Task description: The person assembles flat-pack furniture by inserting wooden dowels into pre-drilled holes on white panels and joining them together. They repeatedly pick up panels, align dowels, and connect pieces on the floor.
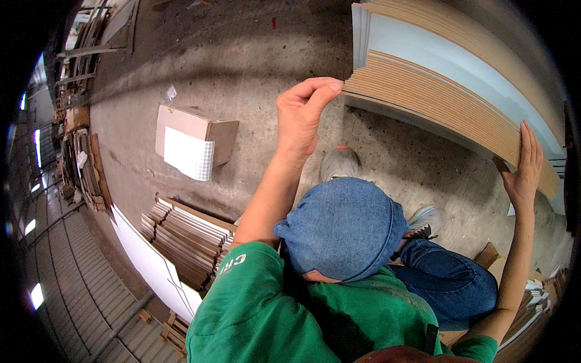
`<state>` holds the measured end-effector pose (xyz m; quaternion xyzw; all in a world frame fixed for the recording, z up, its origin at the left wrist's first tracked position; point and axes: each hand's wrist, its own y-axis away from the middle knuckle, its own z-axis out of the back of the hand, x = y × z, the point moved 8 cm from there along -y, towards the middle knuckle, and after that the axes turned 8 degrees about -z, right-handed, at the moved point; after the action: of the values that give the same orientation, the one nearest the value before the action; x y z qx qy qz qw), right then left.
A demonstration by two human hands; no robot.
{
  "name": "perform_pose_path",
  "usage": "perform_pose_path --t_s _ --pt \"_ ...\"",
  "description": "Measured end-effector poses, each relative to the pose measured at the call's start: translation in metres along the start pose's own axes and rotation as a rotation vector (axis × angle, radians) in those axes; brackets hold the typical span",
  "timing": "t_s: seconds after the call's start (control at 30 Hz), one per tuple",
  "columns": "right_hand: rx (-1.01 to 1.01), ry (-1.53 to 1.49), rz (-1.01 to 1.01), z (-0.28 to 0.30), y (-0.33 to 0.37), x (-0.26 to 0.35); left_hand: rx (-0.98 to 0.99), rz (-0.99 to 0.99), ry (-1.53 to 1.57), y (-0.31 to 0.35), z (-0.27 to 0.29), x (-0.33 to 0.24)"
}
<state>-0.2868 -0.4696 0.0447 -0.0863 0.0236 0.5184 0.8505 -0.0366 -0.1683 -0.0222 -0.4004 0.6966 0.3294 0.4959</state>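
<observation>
A stack of thin boards (423, 91) with brown edges lies at the upper right, layered like sheets. My left hand (302, 112) is at the stack's near-left corner, thumb and forefinger pinched on the corner of a board. Toward the far right, my right hand (524, 169) grips the stack's other end, with the fingers over the upper side and the thumb lower down at the edge. Behind these edges shows a pale bluish-white board face (448, 54), with more brown-edged boards beyond it.
A cardboard box (181, 118) with a white label sheet (189, 154) stands on the concrete floor to the left. Lower left are stacked strips (187, 236) and a white panel (148, 254). Scrap wood (78, 163) lines the far left. More strips (535, 302) lie lower right.
</observation>
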Motion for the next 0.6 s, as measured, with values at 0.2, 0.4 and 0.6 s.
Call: perform_pose_path --t_s 0.2,0.4,0.6 --pt "-0.006 0.021 -0.004 -0.0007 0.0013 -0.0003 -0.015 0.001 0.011 0.0008 -0.0042 -0.0053" --pt "0.010 0.010 -0.006 -0.0006 0.0029 -0.0029 -0.016 0.012 -0.039 0.0016 -0.0029 0.0002" --pt "0.019 -0.004 -0.007 -0.0029 0.0022 -0.0026 -0.069 -0.029 -0.091 0.0047 -0.0048 -0.0050"
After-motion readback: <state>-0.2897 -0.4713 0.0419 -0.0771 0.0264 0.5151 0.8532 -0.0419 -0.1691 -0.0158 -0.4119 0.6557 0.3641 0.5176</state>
